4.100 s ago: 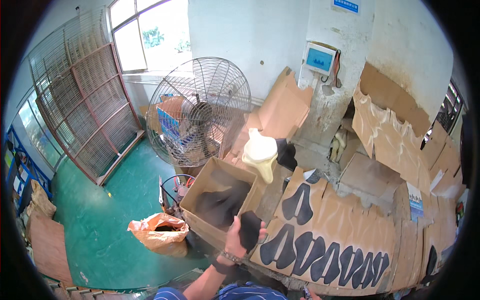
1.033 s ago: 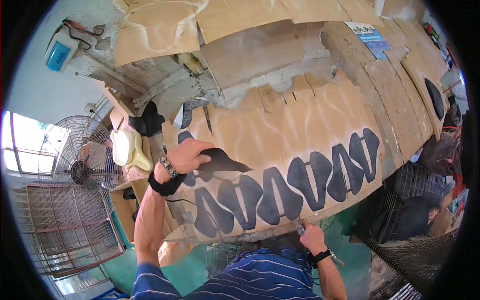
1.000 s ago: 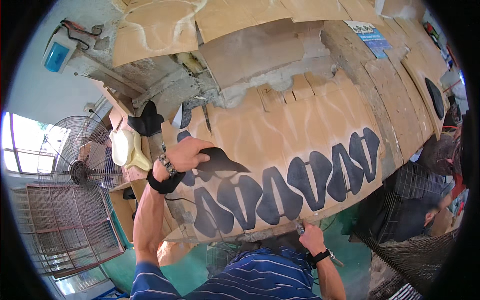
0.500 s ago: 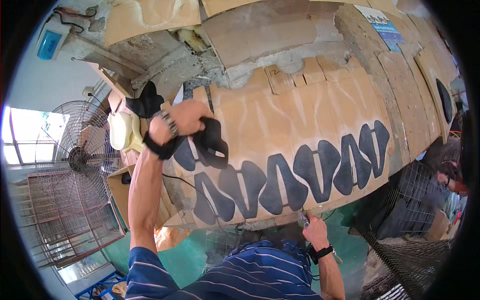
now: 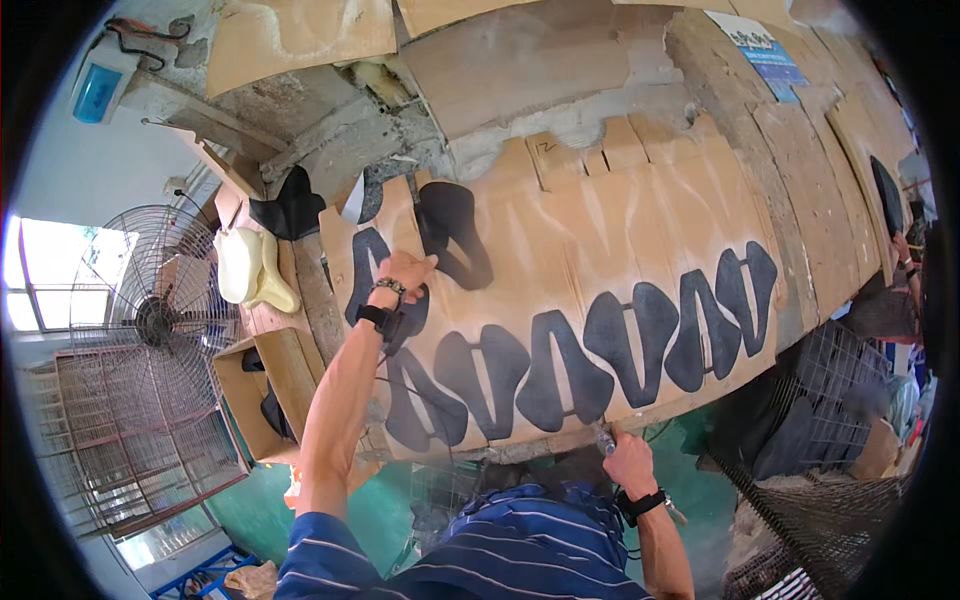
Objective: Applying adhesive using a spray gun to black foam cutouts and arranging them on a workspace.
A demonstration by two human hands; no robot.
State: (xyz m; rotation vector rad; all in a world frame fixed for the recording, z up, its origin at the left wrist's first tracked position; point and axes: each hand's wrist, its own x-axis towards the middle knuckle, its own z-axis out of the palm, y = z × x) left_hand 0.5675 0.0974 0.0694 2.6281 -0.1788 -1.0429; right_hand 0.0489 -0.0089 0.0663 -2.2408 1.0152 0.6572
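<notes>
My left hand reaches over the left part of the cardboard sheet, its fingers bent. The fingertips meet the left edge of a black cut-out piece with two lobes round a slot; its lower end is blurred. Under my hand and wrist lies another black piece, partly hidden. Several similar pieces lie in a row along the near edge. By that edge, my right hand is closed round a small metallic spray gun, mostly covered by the fingers.
On the left stand a wire-caged fan, cream moulded forms and an open cardboard box with dark pieces. A black piece lies beyond them. A thin dark cord crosses the near-left pieces. Dark mesh is at lower right.
My left hand has moved right and nearer, and the black piece it carried now lies against the cardboard farther back. The left-end piece is more exposed. My right hand has hardly moved.
</notes>
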